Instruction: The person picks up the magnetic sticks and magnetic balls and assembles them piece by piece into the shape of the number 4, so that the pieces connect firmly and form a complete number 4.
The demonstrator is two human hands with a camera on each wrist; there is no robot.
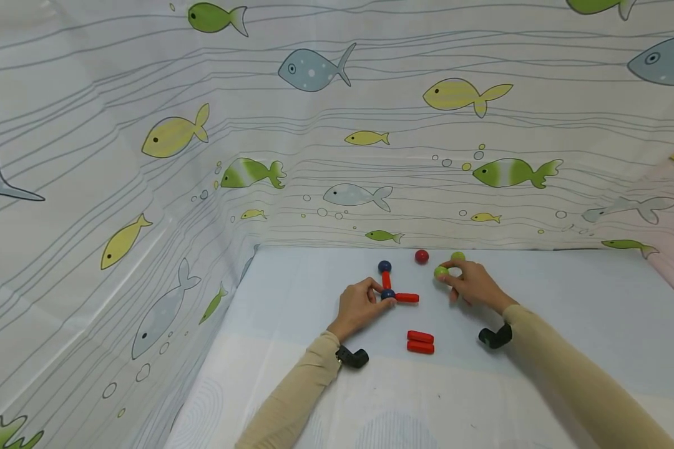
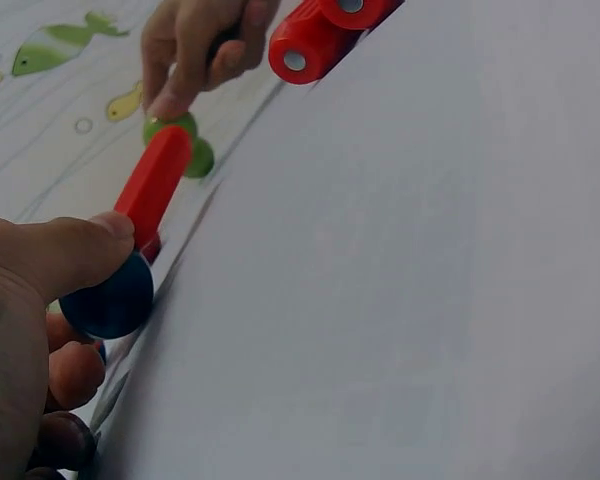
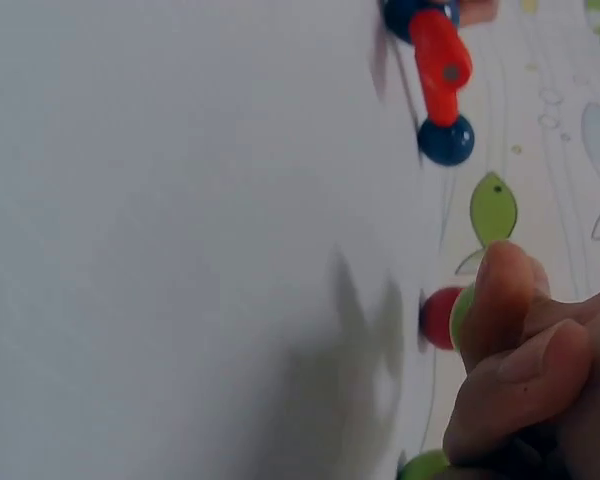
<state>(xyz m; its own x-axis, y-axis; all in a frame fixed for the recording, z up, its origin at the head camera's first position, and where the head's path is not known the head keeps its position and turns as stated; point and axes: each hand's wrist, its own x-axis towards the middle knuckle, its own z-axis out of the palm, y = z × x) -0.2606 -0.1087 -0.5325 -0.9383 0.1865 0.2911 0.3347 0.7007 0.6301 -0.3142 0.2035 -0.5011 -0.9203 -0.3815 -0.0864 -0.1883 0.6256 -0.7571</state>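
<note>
My left hand [image 1: 359, 308] pinches a dark blue ball [image 1: 388, 294] between thumb and fingers. One red rod [image 1: 407, 298] sticks out from that ball to the right. Another red rod [image 1: 386, 280] runs away from it to a second blue ball [image 1: 384, 266], so the joined pieces form an L. In the left wrist view, the thumb lies across the held ball [image 2: 108, 298] and the rod's base. My right hand [image 1: 474, 287] grips a light green ball [image 1: 440, 272] by its fingertips; the fingers mostly cover this ball in the right wrist view.
Behind the right hand sits another green ball [image 1: 457, 255], with a red ball [image 1: 422, 256] to its left near the table's far edge. Two loose red rods [image 1: 420, 342] lie side by side nearer the front, with metal discs at their ends. A fish-patterned sheet [image 1: 314, 156] rises behind the white table [image 1: 292, 274].
</note>
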